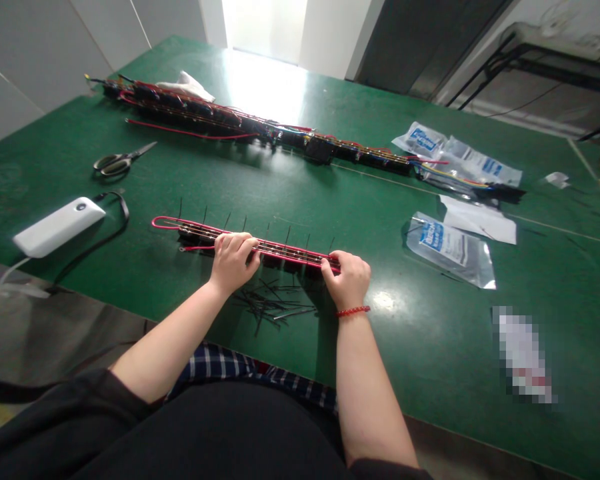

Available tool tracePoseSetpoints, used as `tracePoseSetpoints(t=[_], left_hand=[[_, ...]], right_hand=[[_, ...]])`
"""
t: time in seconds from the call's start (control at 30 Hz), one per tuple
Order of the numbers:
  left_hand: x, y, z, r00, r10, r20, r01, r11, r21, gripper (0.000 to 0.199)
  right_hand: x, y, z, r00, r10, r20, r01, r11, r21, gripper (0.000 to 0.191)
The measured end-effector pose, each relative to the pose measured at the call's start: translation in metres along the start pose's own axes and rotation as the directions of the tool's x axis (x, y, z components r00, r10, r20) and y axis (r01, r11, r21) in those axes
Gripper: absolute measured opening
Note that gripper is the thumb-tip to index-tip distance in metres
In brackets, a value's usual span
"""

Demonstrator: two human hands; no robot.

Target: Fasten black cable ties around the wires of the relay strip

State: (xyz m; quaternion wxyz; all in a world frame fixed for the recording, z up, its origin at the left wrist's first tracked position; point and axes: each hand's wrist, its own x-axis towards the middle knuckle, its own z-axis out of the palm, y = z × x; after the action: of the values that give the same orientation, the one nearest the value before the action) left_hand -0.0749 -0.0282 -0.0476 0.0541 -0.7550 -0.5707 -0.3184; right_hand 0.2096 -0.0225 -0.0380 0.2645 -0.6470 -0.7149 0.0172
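Power bank (60, 228), white and corded, lies at nine o'clock from the red-wired strip (291, 252), perhaps parked there to keep its lead off the work. Scissors (126, 160) rest at ten o'clock, blades pointing away toward two, probably left within easy reach. The strip lies crosswise in front of the person on the green table (430, 347), thin black tails sticking up toward twelve along its far edge. Left hand (234, 261) curls over its middle, fingers on top and thumb at the near side, seemingly to steady it. Loose black strands (267, 308) are heaped at six o'clock, close to the body. A longer wired assembly (180, 107) stretches across twelve o'clock, well apart, presumably to leave working room. Right hand (347, 275) pinches the strip's three o'clock end between thumb and fingers, so both grips likely stop it from twisting. Farther toward three o'clock lies a clear plastic bag (450, 250), just beside white paper (480, 221), out of the hands' way.
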Motion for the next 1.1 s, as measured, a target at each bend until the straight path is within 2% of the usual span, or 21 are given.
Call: tracePoseSetpoints(t=[0.33, 0.6, 0.9, 1.0, 1.1], left_hand=[[0.0026, -0.0002, 0.0032, 0.997, 0.028, 0.067, -0.025, 0.999, -0.045, 0.044], [0.0046, 0.0018, 0.0009, 0.991, 0.0, 0.132, 0.003, 1.0, -0.025, 0.035], [0.0051, 0.0013, -0.0009, 0.99, 0.003, 0.144, 0.0, 1.0, -0.024, 0.034], [0.0057, 0.0017, -0.0019, 0.985, -0.005, 0.17, 0.007, 1.0, -0.009, 0.035], [0.0065, 0.0025, -0.003, 0.979, -0.02, 0.201, 0.02, 1.0, 0.004, 0.036]], right_hand=[[0.0004, -0.001, -0.0012, 1.0, -0.002, -0.003, 0.002, 1.0, 0.007, 0.026], [0.0005, -0.0007, -0.0012, 1.0, 0.0, 0.003, 0.0, 1.0, 0.005, 0.026], [-0.0003, 0.0001, -0.0002, 1.0, 0.002, -0.005, -0.002, 1.0, -0.001, 0.027], [-0.0022, 0.0006, 0.0022, 0.999, -0.002, -0.052, 0.001, 1.0, -0.011, 0.027], [-0.0046, -0.0018, 0.004, 0.989, -0.059, -0.136, 0.055, 0.998, -0.032, 0.026]])
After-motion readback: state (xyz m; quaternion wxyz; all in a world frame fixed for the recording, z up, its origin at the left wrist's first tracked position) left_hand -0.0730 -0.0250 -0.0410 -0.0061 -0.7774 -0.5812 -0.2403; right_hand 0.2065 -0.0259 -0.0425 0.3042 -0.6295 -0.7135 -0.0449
